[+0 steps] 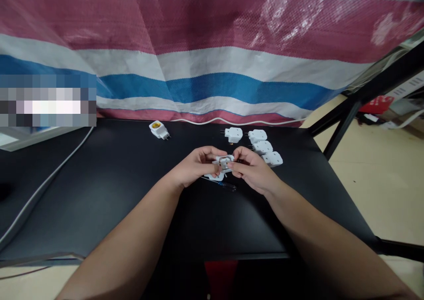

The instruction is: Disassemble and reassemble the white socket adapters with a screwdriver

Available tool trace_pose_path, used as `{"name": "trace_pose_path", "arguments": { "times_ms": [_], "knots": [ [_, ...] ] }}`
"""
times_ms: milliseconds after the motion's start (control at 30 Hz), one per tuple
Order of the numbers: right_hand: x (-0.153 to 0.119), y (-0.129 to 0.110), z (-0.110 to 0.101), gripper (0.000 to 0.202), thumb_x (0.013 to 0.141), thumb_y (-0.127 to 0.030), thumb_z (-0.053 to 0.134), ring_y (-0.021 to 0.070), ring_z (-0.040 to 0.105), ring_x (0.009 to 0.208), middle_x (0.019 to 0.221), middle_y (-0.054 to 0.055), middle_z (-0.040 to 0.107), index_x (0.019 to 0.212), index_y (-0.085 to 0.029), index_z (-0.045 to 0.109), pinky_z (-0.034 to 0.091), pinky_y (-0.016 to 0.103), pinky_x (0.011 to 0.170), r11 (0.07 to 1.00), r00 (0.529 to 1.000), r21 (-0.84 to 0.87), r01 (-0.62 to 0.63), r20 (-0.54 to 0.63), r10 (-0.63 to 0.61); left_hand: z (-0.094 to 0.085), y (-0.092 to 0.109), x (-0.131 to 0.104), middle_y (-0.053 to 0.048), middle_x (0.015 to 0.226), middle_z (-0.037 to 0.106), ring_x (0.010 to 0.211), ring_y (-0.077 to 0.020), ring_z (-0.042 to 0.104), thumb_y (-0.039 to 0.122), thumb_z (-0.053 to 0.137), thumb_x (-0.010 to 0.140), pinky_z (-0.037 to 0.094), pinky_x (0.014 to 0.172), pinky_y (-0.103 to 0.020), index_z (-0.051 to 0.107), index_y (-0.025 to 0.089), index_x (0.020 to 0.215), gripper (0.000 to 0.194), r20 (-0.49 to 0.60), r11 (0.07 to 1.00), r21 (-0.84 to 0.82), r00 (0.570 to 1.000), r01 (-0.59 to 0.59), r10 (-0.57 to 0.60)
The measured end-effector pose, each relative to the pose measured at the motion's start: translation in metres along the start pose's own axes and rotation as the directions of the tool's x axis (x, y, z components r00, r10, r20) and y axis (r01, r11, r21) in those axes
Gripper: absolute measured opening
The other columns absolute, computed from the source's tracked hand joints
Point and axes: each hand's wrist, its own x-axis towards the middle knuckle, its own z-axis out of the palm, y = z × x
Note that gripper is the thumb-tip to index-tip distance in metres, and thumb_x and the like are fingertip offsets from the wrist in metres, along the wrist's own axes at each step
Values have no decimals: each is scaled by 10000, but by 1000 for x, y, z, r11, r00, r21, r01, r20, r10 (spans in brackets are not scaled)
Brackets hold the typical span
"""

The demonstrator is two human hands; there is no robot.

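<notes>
Above the middle of the black table, a white plug housing (225, 159) with a hollow inner side faces up between my hands. My left hand (202, 164) is closed on its left side, thumb in front and fingers behind. On the right side, the thumb and forefinger of my right hand (249, 166) pinch at its edge; any small part between them is too small to make out. Just below lies another white plug piece (217, 176), partly covered by my left thumb. A screwdriver (228, 186) with a clear handle rests on the table beneath my hands.
Several white plugs (262, 147) are grouped behind my right hand, with another white plug (233, 134) beside them. A white plug with a yellow disc (156, 125) lies back left. White cables (49, 176) cross the table (99, 203). A striped sheet (205, 61) hangs behind.
</notes>
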Motion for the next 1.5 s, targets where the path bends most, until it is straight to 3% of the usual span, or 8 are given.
{"name": "trace_pose_path", "arguments": {
  "times_ms": [467, 733, 933, 1267, 1500],
  "knots": [
    [1, -1, -1, 412, 765, -345, 905, 76, 489, 590, 764, -66, 559, 860, -232, 521, 373, 274, 576, 997, 998, 53, -50, 28, 49, 4, 6, -1, -47, 891, 802, 626, -78, 684, 77, 885, 678, 559, 583, -172, 787, 134, 1109, 446, -72, 997, -49, 996, 55, -59],
    [4, 5, -1, 397, 791, -378, 911, 87, 574, 601, 805, -59, 627, 867, -235, 549, 459, 290, 612, 991, 984, -9, 136, -114, -136, -4, 9, 0, -31, 861, 795, 581, -66, 678, 72, 874, 715, 587, 592, -167, 807, 146, 1104, 401, -193, 988, -157, 981, 0, -31],
    [3, 9, 1, 339, 776, -369, 943, 112, 653, 645, 876, -22, 729, 903, -227, 663, 546, 313, 672, 991, 991, -45, 123, -56, -126, -4, 12, 2, -17, 868, 788, 600, -64, 686, 49, 857, 685, 598, 588, -141, 818, 154, 1079, 409, -300, 974, -219, 954, -55, -14],
    [1, 12, 1, 237, 829, -285, 892, 135, 724, 746, 887, -23, 720, 1023, -239, 765, 615, 339, 777, 993, 996, -80, 83, 25, -81, -4, 10, 3, -17, 872, 787, 608, -67, 687, 33, 830, 702, 609, 602, -148, 811, 156, 1084, 402, -295, 971, -230, 956, -67, -4],
    [-1, 11, 4, 316, 804, -294, 906, 146, 734, 735, 912, -19, 742, 1004, -244, 666, 662, 349, 747, 999, 999, 14, 47, 3, -47, -6, 9, 3, -11, 857, 773, 617, -63, 668, 23, 822, 705, 597, 595, -144, 810, 151, 1085, 402, -294, 969, -233, 956, -81, 9]
  ]
}}
